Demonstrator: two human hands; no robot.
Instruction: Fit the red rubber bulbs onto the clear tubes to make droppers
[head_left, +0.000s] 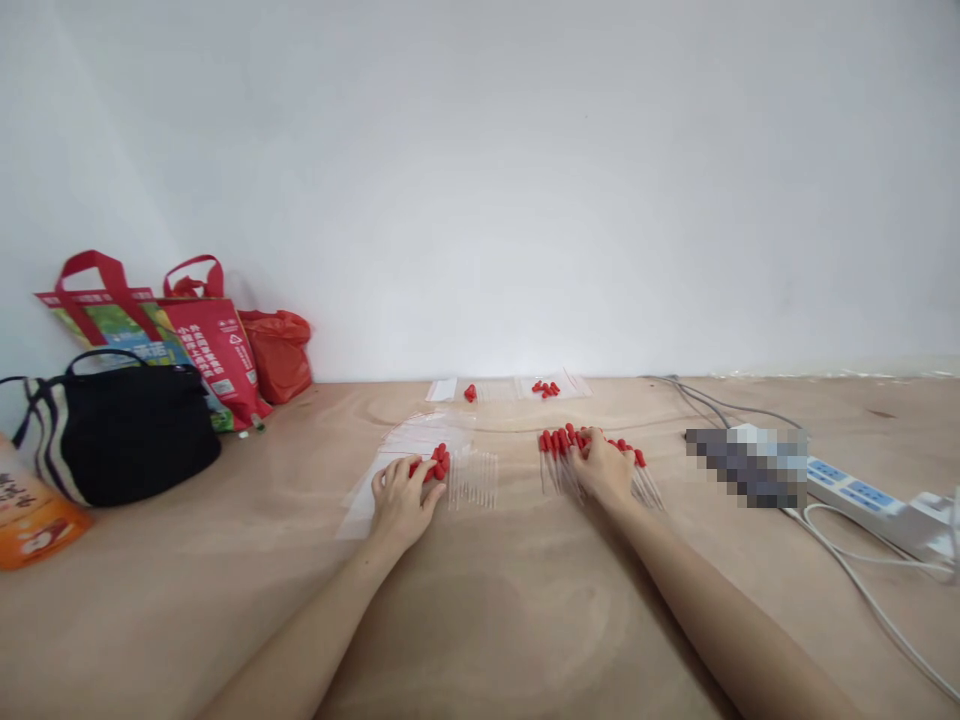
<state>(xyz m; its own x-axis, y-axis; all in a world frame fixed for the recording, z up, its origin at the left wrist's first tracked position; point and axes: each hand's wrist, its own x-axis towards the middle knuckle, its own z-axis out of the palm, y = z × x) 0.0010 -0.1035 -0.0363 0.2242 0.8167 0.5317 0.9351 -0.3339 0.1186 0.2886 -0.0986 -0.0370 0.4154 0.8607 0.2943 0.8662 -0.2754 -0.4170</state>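
My left hand rests over a small pile of red rubber bulbs, its fingers spread and touching some of them. Clear plastic bags lie under and beside that hand. Just right of the pile, several thin glass tubes lie side by side. My right hand is over a row of glass droppers with red bulbs. Its thumb and fingers close around the bulb end of one dropper, and the hand partly hides the middle of the row.
Near the wall lie more red bulbs on a clear bag, a red bulb cluster and more tubes. A black bag, shopping bags and an orange package stand left. A power strip with cables lies right.
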